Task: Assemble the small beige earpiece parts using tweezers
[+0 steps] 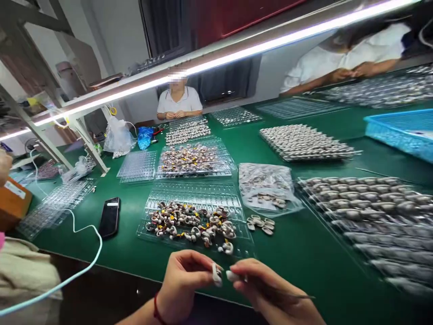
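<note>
While both hands meet over the near edge of the green surface (291, 241), I see the left hand (182, 276) pinching a pale curved piece (217, 275) between thumb and fingers. Just beside it, the right hand (265, 285) pinches a smaller pale part (231, 276) and seems to cradle a thin tool (302, 296). The curved piece looks light, stiff, smooth, perhaps fragile, best held by its outer curve. I can read no brands; the orange box's (13, 207) white label (15, 189) is too small.
</note>
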Demonstrator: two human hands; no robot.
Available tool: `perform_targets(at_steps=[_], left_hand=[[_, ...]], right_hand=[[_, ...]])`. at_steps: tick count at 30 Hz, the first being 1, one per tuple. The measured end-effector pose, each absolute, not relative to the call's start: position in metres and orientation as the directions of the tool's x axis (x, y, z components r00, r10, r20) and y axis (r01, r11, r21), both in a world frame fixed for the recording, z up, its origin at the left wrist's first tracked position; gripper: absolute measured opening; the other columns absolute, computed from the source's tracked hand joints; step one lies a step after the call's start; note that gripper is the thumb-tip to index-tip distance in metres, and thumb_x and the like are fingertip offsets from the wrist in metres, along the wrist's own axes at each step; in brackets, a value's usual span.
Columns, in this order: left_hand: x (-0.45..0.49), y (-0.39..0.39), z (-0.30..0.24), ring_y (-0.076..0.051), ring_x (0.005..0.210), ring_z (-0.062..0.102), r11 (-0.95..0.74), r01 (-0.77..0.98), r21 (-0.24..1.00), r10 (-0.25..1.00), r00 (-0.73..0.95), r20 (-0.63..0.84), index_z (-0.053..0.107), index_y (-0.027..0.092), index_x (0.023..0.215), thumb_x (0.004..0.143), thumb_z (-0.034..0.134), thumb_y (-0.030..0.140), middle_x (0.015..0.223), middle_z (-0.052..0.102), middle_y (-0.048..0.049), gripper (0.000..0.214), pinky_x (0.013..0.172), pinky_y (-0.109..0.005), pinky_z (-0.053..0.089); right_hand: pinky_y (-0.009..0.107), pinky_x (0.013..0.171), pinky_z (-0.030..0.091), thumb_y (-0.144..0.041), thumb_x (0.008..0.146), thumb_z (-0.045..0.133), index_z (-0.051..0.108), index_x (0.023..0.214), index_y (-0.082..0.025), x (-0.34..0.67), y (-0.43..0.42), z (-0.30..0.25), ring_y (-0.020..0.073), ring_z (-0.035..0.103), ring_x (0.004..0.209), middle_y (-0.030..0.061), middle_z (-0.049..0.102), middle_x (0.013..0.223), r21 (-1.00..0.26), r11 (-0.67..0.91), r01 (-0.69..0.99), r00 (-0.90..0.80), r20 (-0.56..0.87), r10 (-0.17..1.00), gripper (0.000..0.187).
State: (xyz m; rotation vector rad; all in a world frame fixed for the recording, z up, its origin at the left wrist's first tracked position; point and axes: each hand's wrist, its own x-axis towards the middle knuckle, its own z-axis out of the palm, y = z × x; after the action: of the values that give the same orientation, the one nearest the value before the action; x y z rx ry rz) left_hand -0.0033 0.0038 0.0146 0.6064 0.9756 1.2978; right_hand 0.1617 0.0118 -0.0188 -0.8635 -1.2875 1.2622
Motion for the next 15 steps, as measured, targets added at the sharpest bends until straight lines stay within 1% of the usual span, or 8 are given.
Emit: perform_targets(at_steps=[4,7,10,13,15], left_hand=[[-0.0034,0.0021,0.0108,-0.010,0.056,0.064,0.210,-0.493,0.844,0.971,0.005,-0.239,0.076,0.013,0.060,0.047,0.091,0.013,0.063,0.075,-0.0031,0.020,0.058,-0.019,0.050],[-0.0037,0.0005,0.0113,-0.010,0.057,0.064,0.213,-0.465,0.859,0.974,0.034,-0.223,0.077,0.014,0.063,0.051,0.090,0.013,0.065,0.075,-0.0030,0.017,0.059,-0.019,0.050],[-0.0055,0.0001,0.0132,-0.011,0.062,0.065,0.196,-0.420,0.886,0.980,0.065,-0.186,0.078,0.015,0.067,0.057,0.088,0.015,0.069,0.075,-0.0030,0.014,0.062,-0.019,0.050],[-0.0078,-0.0002,0.0134,-0.013,0.068,0.066,0.175,-0.352,0.920,0.984,0.085,-0.155,0.080,0.017,0.073,0.062,0.086,0.017,0.074,0.074,-0.0029,0.013,0.066,-0.020,0.051],[-0.0088,-0.0005,0.0122,-0.013,0.070,0.065,0.145,-0.301,0.942,0.988,0.084,-0.126,0.081,0.018,0.077,0.065,0.084,0.018,0.078,0.073,-0.0030,0.013,0.068,-0.021,0.051]], right_hand=[[0.020,0.057,0.052,-0.031,0.082,0.071,0.073,0.085,-0.026,0.1555,0.0131,-0.0116,0.0159,0.063,0.065,0.0027,0.065,0.079,-0.954,0.220,-0.205,-0.216,0.264,0.940,0.006],[0.020,0.054,0.051,-0.027,0.084,0.069,0.073,0.086,-0.026,0.1546,0.0132,-0.0132,0.0148,0.061,0.062,0.0023,0.064,0.077,-0.945,0.259,-0.199,-0.246,0.304,0.920,0.005],[0.019,0.054,0.050,-0.023,0.084,0.069,0.072,0.087,-0.027,0.1545,0.0135,-0.0128,0.0144,0.061,0.062,0.0017,0.065,0.077,-0.937,0.294,-0.187,-0.218,0.331,0.918,0.006],[0.018,0.057,0.052,-0.017,0.083,0.068,0.072,0.089,-0.027,0.1538,0.0132,-0.0112,0.0144,0.063,0.066,0.0013,0.066,0.078,-0.925,0.338,-0.171,-0.177,0.367,0.913,0.012],[0.018,0.058,0.053,-0.016,0.083,0.068,0.072,0.090,-0.028,0.1525,0.0124,-0.0115,0.0149,0.064,0.068,0.0012,0.066,0.079,-0.923,0.341,-0.178,-0.152,0.369,0.917,0.014]])
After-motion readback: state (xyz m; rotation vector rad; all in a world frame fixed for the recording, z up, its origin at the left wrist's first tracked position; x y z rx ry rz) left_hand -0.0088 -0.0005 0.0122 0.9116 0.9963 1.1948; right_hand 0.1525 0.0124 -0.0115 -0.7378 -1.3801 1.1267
